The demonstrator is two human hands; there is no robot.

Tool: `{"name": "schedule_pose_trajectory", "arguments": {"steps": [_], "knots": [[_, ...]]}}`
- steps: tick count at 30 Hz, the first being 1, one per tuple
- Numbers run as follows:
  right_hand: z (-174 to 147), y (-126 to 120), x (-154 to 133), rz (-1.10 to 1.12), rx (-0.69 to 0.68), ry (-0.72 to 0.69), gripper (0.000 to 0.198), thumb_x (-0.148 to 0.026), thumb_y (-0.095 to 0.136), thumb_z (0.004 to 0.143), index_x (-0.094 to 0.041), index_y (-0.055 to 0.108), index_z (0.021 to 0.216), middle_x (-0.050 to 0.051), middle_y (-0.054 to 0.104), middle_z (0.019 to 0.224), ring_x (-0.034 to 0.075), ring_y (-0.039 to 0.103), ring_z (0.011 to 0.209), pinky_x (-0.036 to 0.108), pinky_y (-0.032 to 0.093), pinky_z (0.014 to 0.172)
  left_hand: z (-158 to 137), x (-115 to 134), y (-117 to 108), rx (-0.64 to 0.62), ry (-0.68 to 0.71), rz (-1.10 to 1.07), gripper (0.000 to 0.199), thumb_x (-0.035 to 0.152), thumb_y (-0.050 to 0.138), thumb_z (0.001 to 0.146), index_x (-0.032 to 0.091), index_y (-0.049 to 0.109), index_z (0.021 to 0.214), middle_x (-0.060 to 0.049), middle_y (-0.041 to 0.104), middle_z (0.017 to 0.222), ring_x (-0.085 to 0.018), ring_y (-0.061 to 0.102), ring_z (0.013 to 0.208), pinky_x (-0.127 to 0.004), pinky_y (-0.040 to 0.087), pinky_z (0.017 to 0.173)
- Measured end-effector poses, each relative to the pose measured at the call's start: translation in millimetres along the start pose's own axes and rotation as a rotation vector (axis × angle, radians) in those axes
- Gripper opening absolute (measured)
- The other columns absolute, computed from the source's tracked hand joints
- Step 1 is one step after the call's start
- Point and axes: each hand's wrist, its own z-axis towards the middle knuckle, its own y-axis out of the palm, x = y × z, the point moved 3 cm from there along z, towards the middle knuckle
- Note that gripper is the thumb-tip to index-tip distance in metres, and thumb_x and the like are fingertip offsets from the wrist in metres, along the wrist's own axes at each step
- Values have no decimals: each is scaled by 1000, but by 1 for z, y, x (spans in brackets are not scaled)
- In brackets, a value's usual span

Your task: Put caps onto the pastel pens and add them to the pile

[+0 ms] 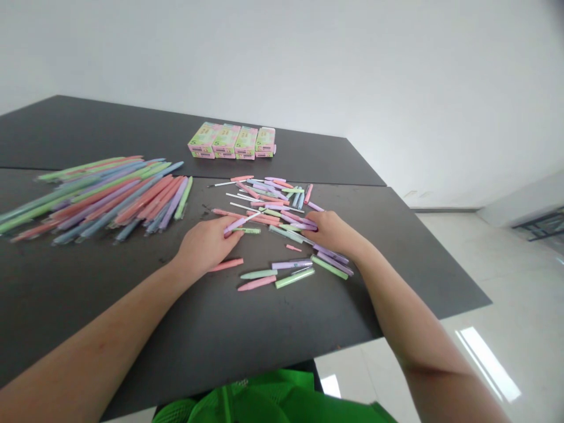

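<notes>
Between the thumb and fingers of my left hand (207,242) is a purple pen barrel (235,225), with a thin white refill (252,216) sticking out of its upper end. My right hand (330,230) is at the right side of a loose pile of pen parts, its fingers closed on a purple pen barrel (304,225); the fingertips are partly hidden. The pile mixes pink, green, blue and purple barrels and caps with white refills (242,197). Nearer me lie a pink barrel (257,284), a pale green barrel (259,274) and a clear-ended green cap (295,278).
Many long pastel pens in clear sleeves (118,200) spread over the left of the dark table (247,329). Several pink and green boxes (224,141) stand in a row at the back. The table's right edge drops to a pale tiled floor (476,258).
</notes>
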Motion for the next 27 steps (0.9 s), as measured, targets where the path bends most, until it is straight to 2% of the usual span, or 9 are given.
{"name": "schedule_pose_trajectory", "arguments": {"steps": [3, 5, 9, 11, 16, 21, 24, 27], "knots": [[2, -1, 0, 51, 5, -13, 16, -30, 52, 87, -18, 57, 77, 6, 62, 72, 15, 49, 62, 26, 29, 57, 0, -1, 1, 0, -7, -19, 43, 46, 46, 88, 29, 65, 122, -6, 74, 103, -29, 69, 92, -33, 49, 73], [3, -4, 8, 150, 68, 35, 20, -34, 51, 88, -18, 55, 77, 4, 60, 70, 14, 48, 60, 26, 30, 56, 0, -1, 1, -1, -3, -24, 43, 46, 46, 88, 29, 65, 122, -6, 74, 103, -30, 69, 92, -34, 49, 73], [3, -14, 35, 515, 254, 217, 31, -42, 42, 91, -17, 56, 80, 1, 56, 64, 12, 47, 55, 25, 35, 55, 1, -1, 1, -17, -10, -8, 43, 45, 46, 87, 28, 65, 122, -7, 75, 102, -31, 69, 92, -34, 49, 72], [3, -16, 46, 655, 312, 255, 33, -45, 42, 91, -17, 59, 87, -1, 55, 63, 12, 47, 52, 24, 36, 53, 1, -1, 1, -18, -14, -12, 44, 46, 46, 87, 28, 65, 122, -7, 75, 101, -32, 69, 91, -35, 49, 72], [2, -18, 59, 814, 345, 271, 38, -50, 49, 85, -16, 62, 97, -1, 54, 61, 11, 43, 48, 24, 35, 48, 0, -1, 1, -10, -13, -4, 44, 46, 46, 87, 29, 64, 124, -7, 74, 104, -30, 68, 93, -34, 49, 75], [4, -14, 61, 822, 346, 283, 32, -41, 50, 83, -16, 62, 98, -1, 54, 61, 12, 45, 51, 25, 36, 51, 1, -1, 1, -12, -16, -1, 46, 46, 46, 87, 29, 63, 126, -7, 74, 102, -30, 69, 91, -34, 49, 74], [6, -12, 57, 681, 312, 294, 21, -31, 50, 78, -17, 63, 87, 1, 58, 67, 14, 49, 58, 25, 37, 55, 1, -2, 1, -12, -11, -6, 46, 46, 45, 87, 28, 63, 125, -8, 74, 102, -32, 69, 91, -36, 49, 73], [10, -8, 46, 516, 237, 285, 16, -28, 49, 78, -17, 60, 76, 2, 61, 70, 15, 52, 63, 26, 37, 58, 1, -2, 1, -14, -13, 5, 45, 45, 45, 87, 28, 64, 124, -8, 74, 101, -32, 69, 90, -36, 49, 72]]}}
